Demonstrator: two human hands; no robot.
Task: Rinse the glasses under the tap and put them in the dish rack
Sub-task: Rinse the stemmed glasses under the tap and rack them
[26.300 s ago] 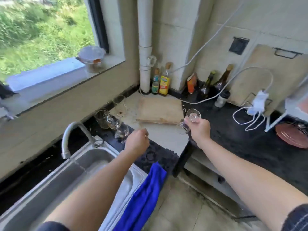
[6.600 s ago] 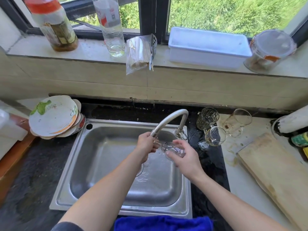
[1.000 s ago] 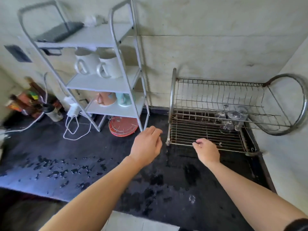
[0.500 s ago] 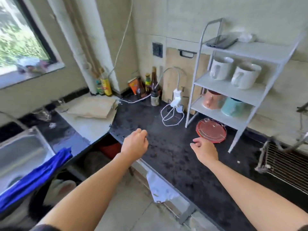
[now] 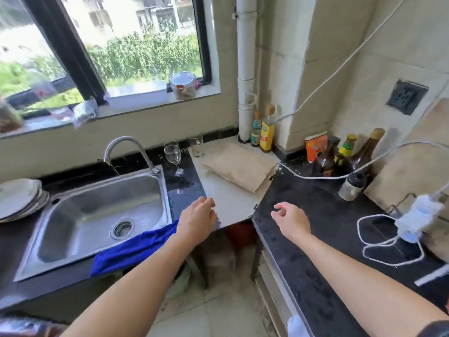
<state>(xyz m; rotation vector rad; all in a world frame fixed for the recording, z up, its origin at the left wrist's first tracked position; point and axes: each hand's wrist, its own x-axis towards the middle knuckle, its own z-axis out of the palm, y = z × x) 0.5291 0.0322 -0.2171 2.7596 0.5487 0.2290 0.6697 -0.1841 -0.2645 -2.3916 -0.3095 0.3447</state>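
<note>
A pile of plates (image 5: 21, 198) sits far left on the desk (image 5: 315, 210), out of the way of the washing. Next is the sink (image 5: 80, 210). The tap (image 5: 126, 145) bends over its back edge and a thin line of water (image 5: 114, 169) falls from it, so it is ready for a rinse. A blue cloth (image 5: 136, 246) hangs over the front rim, handy for drips, I think.

Just right of the tap stand two glasses, both upright. The stem glass (image 5: 173, 156) is on the wet dark strip beside the sink. The plain glass (image 5: 196, 147) is a bit behind it, near the wall. They are close to the tap, so I think they wait for their wash.

The left hand (image 5: 198, 221) hangs over the desk edge by the end of the cloth. It holds nothing and its fingers are loose. A wood board (image 5: 239, 167) lies flat past the glasses. The right hand (image 5: 290, 221) is over the dark desk, empty too, with fingers softly bent.

Both arms point toward the glasses, so picking one up looks like the next job. The stem glass is thin and could tip.

Bottles (image 5: 345, 154) stand in the far corner. The dish rack is not in view
</note>
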